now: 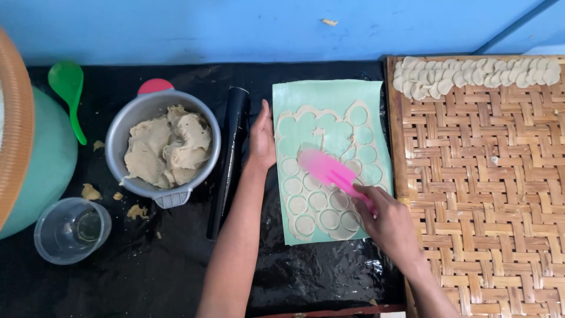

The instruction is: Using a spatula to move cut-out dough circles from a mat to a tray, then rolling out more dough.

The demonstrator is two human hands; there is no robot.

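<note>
A pale green mat [329, 94] lies on the black sheet, carrying thin rolled dough [318, 200] with several cut circles; some are lifted out near the top. My right hand [388, 221] grips the handle of a pink spatula [326, 168], its blade flat on the dough near the mat's middle. My left hand [262, 138] rests flat, fingers together, on the mat's left edge, beside a black rolling pin [229, 159].
A metal bowl of dough [168, 147] stands to the left, with a clear plastic cup [70, 229], a green spoon [69, 88] and a green tub [41, 165]. A woven bamboo tray [488, 188] on the right holds several dough rounds [477, 73] along its far edge.
</note>
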